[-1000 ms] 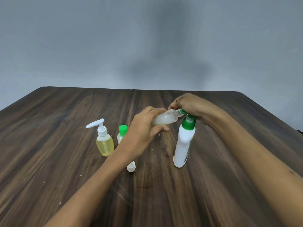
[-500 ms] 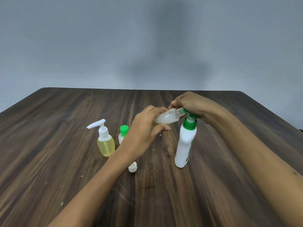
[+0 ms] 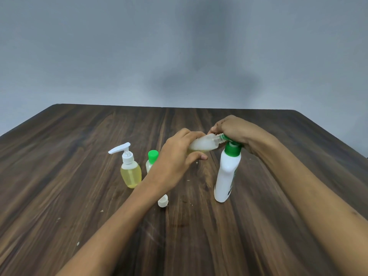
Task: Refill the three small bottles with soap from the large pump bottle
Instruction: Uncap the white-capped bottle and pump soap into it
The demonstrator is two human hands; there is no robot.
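The large white pump bottle (image 3: 226,176) with a green collar stands upright on the table. My right hand (image 3: 233,130) rests on its green pump head, covering most of it. My left hand (image 3: 177,154) holds a small frosted bottle (image 3: 203,144) tilted on its side, its open threaded neck at the pump's nozzle. A little yellowish liquid lies along its lower side. A small bottle of yellow soap with a white pump (image 3: 130,172) stands at the left. Beside it a small green-capped bottle (image 3: 152,159) is partly hidden by my left wrist. A loose white cap (image 3: 162,202) lies under my left forearm.
The dark wooden table (image 3: 79,196) carries a few small white specks. Its far edge meets a plain grey wall (image 3: 119,56). The right corner of the table falls away beyond my right forearm.
Both hands and the bottles keep the same pose. My right hand sits slightly higher over the pump head than one second ago.
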